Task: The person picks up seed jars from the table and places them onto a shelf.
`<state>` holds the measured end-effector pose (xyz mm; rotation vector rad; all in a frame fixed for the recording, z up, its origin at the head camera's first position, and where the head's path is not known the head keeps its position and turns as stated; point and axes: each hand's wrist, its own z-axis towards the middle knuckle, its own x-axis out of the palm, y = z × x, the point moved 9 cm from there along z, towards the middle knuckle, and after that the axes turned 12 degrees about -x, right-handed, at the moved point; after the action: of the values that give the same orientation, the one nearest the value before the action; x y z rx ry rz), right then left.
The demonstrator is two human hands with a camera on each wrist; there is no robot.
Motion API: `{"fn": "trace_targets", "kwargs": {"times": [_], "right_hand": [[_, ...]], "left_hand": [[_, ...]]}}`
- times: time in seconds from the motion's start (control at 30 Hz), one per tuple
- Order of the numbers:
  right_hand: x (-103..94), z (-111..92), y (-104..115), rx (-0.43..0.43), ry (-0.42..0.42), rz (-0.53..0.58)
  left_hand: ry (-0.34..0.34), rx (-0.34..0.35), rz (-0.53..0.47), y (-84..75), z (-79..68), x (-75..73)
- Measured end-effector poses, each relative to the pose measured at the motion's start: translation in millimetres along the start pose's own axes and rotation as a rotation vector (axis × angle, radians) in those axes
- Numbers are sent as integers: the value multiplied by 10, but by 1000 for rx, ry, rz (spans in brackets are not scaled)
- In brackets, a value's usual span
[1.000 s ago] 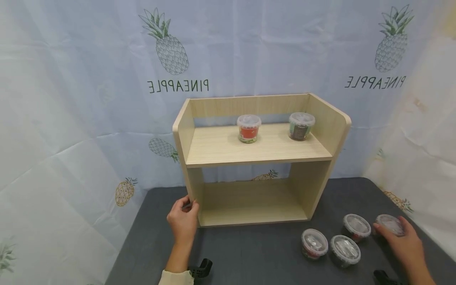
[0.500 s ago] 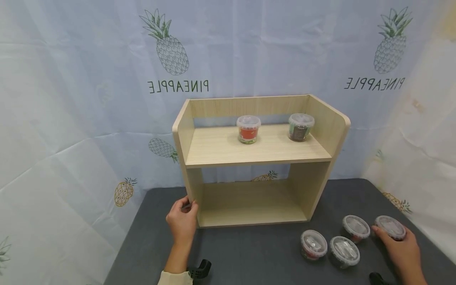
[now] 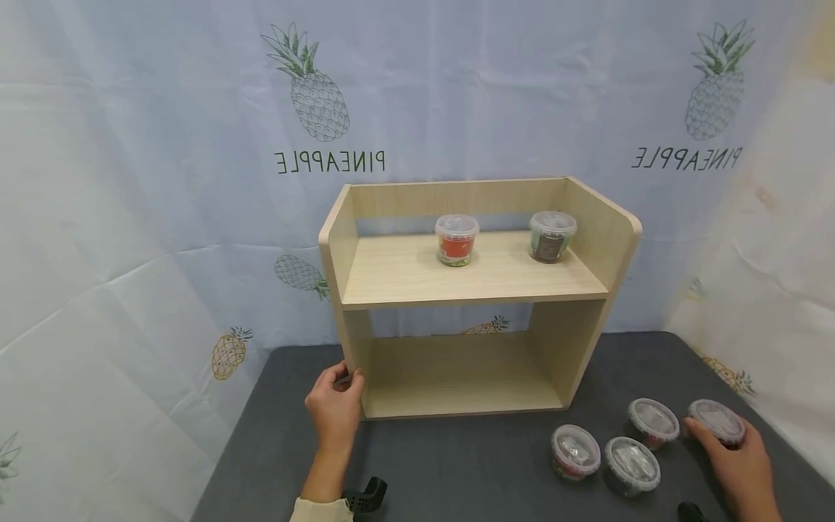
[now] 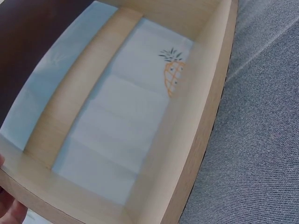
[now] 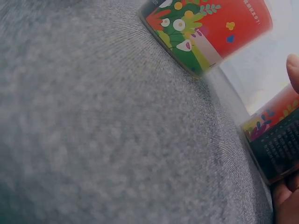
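My left hand [image 3: 335, 406] pinches the front edge of the left side panel of a light wooden shelf [image 3: 466, 296]; in the left wrist view its fingertips [image 4: 13, 212] show at the panel's edge. At the far right, my right hand [image 3: 744, 457] grips a lidded plastic cup [image 3: 717, 420]. The right wrist view shows this cup [image 5: 275, 140] with a red and dark printed label, thumb on one side and fingers below, close to the cloth. Beside it stand three similar cups: one behind left [image 3: 654, 420], one in front [image 3: 631, 464], one farther left [image 3: 575, 451].
On the upper shelf board stand a red-labelled cup [image 3: 456, 239] near the middle and a green-and-dark cup [image 3: 551, 235] at the right. Dark grey cloth [image 3: 457, 471] covers the table. A pale pineapple-print curtain [image 3: 163, 181] hangs behind and at both sides.
My right hand has shifted slightly left, its fingers moving from over the cup's lid to lower around its side. My left hand keeps its place on the shelf panel.
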<state>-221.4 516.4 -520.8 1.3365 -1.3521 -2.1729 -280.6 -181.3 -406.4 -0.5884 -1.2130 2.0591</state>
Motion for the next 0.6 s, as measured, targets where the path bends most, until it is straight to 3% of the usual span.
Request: {"fn": "trace_targets", "kwargs": {"times": [0.2,0.6], "right_hand": [[-6,-42,19,-36,-8,-21],[-67,-136,-39,57,-123,49]], "left_hand": [[-3,-7,12,12,3,6],[2,-17,41,8,-2,11]]}}
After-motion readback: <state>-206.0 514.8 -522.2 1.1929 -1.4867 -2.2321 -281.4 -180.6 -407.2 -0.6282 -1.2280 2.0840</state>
